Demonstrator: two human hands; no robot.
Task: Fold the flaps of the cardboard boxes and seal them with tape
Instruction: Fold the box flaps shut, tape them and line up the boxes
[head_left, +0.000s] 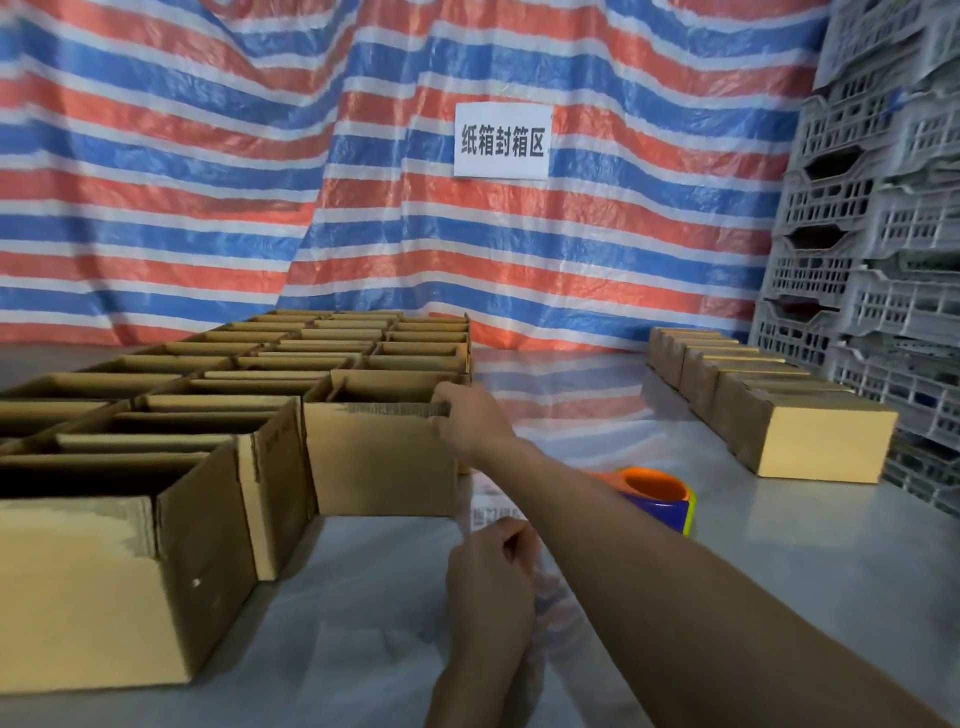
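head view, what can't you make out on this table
All in the head view:
Tape dispenser: the forearm of the right hand covers its left side.
Left hand: curled fingers face away; whether they hold anything is unclear.
Open box that the right hand grips: its near wall hides the inside.
Crates: cut off by the right edge.

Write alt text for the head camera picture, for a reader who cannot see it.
A person's right hand grips the top edge of an open cardboard box among rows of open boxes on a grey table. The left hand is curled nearby; an orange-and-blue tape dispenser and closed boxes sit to the right.
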